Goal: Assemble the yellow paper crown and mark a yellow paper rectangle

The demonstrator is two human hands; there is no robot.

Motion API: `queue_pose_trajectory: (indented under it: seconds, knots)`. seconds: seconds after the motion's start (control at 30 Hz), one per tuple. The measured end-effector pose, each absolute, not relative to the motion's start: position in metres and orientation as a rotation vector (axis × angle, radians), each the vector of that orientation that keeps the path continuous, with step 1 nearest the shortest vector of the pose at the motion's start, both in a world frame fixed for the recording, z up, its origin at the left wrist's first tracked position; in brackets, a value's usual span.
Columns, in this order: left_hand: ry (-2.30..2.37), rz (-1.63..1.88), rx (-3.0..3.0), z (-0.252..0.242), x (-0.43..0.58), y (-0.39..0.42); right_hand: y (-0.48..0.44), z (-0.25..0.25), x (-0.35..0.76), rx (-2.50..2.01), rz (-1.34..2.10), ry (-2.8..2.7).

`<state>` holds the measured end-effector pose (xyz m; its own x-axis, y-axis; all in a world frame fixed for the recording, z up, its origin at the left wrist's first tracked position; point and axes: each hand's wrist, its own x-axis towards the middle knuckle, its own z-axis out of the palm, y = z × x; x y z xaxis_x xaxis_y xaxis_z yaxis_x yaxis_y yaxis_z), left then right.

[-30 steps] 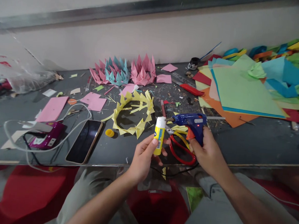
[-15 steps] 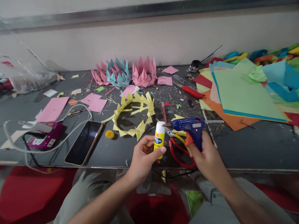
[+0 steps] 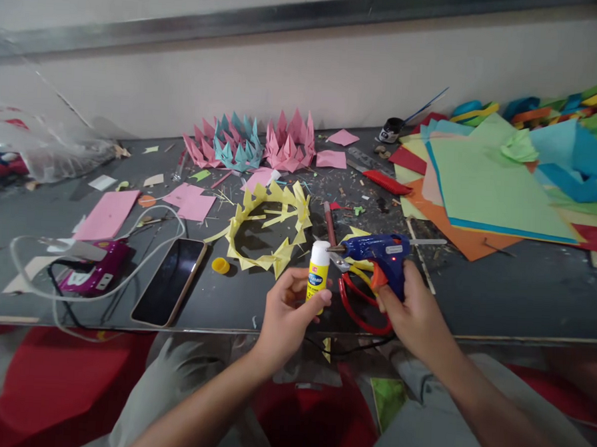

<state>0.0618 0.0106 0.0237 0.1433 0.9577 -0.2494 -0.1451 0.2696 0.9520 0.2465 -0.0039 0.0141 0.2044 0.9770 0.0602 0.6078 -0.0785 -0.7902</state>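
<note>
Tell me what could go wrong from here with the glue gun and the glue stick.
1. The glue gun has a red light lit, so its nozzle may be hot; it could mark or melt the white top of the glue stick.
2. The left hand grips that stick just below, so a slip or drip might burn it.
3. The scissors lie close by and might snag the right hand.
</note>
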Motion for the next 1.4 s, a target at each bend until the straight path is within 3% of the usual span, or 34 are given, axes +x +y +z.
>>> queue_pose_trajectory:
  seconds: [0.83,1.4]
  knots:
    - [0.746,0.945,0.768,0.0188,0.0601,0.0072,-0.0037,0.0159,0.2489,-1.742,0.771,-1.400]
    - [0.981,0.901,0.975,0.0230,0.0601,0.0087,-0.0031,0.0093,0.2481,-1.717,0.742,-1.411]
